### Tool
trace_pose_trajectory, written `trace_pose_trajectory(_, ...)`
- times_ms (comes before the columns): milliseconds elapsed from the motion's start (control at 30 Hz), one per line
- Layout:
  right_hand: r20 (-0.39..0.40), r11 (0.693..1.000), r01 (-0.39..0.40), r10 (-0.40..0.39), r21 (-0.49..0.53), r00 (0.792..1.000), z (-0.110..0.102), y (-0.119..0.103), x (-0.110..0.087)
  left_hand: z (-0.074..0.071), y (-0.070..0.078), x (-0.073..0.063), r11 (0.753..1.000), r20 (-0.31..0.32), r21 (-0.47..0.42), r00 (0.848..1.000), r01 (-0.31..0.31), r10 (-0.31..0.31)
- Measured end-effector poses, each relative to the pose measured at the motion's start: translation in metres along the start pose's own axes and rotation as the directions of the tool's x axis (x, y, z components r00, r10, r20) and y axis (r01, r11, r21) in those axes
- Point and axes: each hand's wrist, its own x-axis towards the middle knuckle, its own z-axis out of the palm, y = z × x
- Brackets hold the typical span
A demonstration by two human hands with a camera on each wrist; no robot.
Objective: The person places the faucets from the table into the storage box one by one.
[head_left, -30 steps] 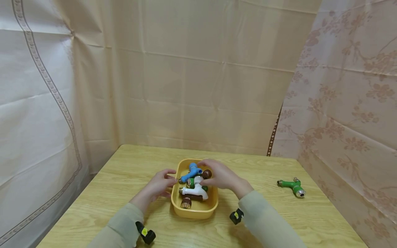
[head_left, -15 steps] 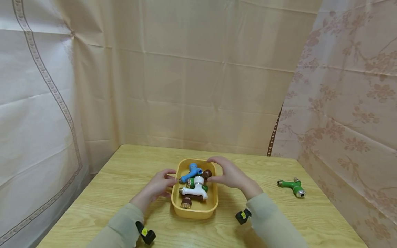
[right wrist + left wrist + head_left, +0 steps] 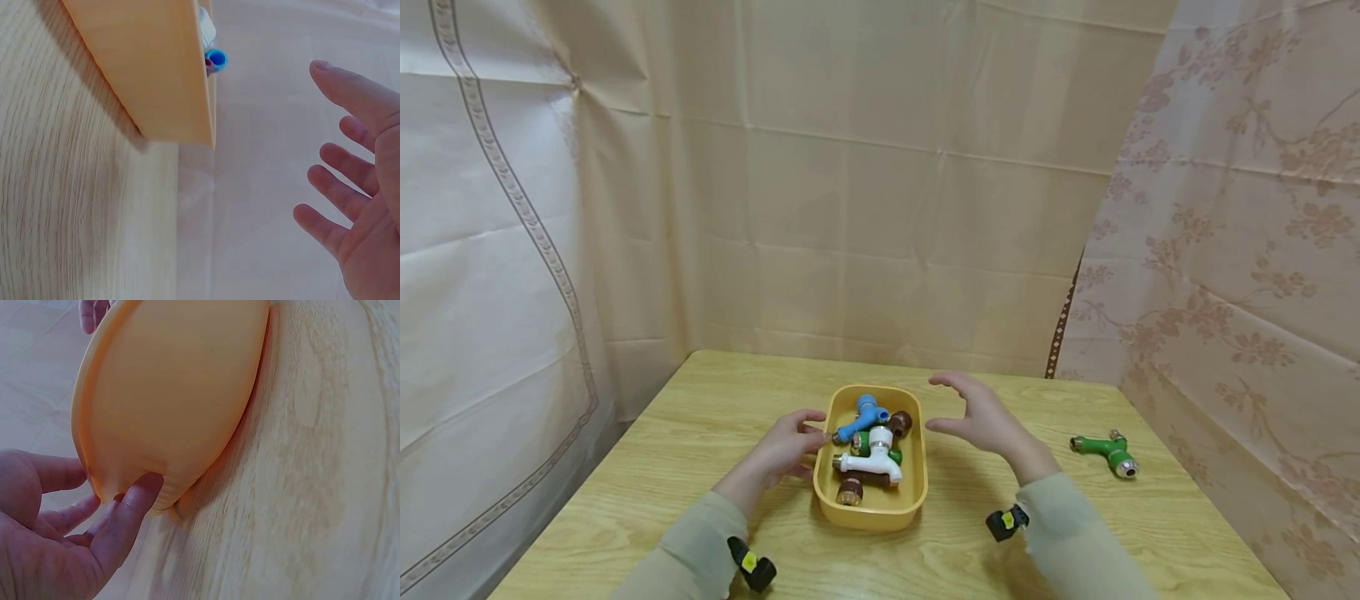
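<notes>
A yellow plastic tub (image 3: 871,518) stands on the table with several taps in it. A blue tap (image 3: 859,419) lies at its back, and a white tap (image 3: 872,464) lies on top across the middle. Brown tap parts (image 3: 850,490) and a bit of green show beneath and around these. At the tub's left side is my left hand (image 3: 784,448); in the left wrist view its fingertips (image 3: 147,485) touch the outer wall near the rim. My right hand (image 3: 988,421) hovers beside the tub's right side, fingers spread, holding nothing.
A green tap (image 3: 1107,452) lies alone on the wooden table (image 3: 715,392), toward the right edge. Behind the table hangs a beige curtain (image 3: 850,208), with a patterned curtain (image 3: 1247,275) along the right side.
My right hand has moved out of the tub to the right, away from the taps, its fingers opening wider. My left hand, the tub and the green tap have stayed put.
</notes>
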Motion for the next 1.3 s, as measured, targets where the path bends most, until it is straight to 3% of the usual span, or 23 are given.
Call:
trace_pose_trajectory(767,-0.165,0.996,-0.087,0.083,-0.015,0.983,-0.027,0.035,-0.028,0.000,-0.001,0.002,1.000,-0.006,0.007,1.000,-0.010,0.010)
trace_pose_trajectory(1300,-0.241,0.964,-0.264,0.262,0.024,0.935,-0.052,0.064,-0.055,0.001,-0.003,0.002,1.000,-0.002,-0.004,1.000,-0.017,0.017)
